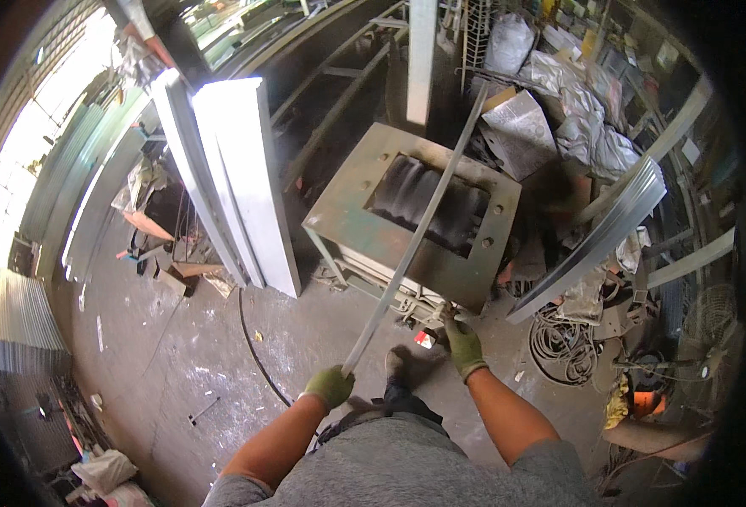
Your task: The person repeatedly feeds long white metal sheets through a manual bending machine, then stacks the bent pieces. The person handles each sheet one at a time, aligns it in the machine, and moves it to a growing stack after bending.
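A long, narrow grey metal strip (407, 253) runs slantwise away from me, across the top of a boxy metal machine (339, 190). My left hand (332, 387), in a green work glove, is closed round its near end. Dark ribbed rollers (423, 203) show in the machine's rectangular top opening, under the strip. At the machine's near front edge is my right hand (466, 348), also gloved in green. Its fingers are bent at the fittings (419, 306) there; what they grip is too small to make out.
Tall, shiny metal profiles (246, 186) stand left of the machine; another bundle (597, 241) leans at right. A black cable (259, 359) crosses the floor. Coiled wire (563, 346) lies right, near an orange object (647, 401). Silvery sacks (580, 110) are heaped behind.
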Available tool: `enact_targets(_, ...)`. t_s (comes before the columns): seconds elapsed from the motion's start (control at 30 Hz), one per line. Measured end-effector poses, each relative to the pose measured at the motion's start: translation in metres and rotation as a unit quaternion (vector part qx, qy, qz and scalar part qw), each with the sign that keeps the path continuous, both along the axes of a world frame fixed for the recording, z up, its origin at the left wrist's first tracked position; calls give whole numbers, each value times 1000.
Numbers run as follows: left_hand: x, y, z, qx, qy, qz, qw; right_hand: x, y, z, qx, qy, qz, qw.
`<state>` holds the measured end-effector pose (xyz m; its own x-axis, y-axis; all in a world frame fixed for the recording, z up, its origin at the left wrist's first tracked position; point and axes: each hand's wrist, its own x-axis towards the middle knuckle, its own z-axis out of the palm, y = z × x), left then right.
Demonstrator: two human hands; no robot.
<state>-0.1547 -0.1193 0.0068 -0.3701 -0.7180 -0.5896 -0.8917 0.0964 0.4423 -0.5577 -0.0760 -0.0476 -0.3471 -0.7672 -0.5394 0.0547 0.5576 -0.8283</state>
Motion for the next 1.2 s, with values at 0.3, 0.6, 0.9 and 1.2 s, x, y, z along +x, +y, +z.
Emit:
enact_targets(0.3,203,211,-37,102,-36,67,992,149,-91,41,-24,32,18,999)
enact_targets(0.6,333,363,-36,76,-50,132,987,260,21,8,-19,139,131,981)
enact_targets(0.9,302,335,-53,105,-20,193,975,242,-8,-12,-43,168,100,980)
enact_targets(1.2,143,158,28,80,322,319,888,112,-205,44,-138,538,-37,831)
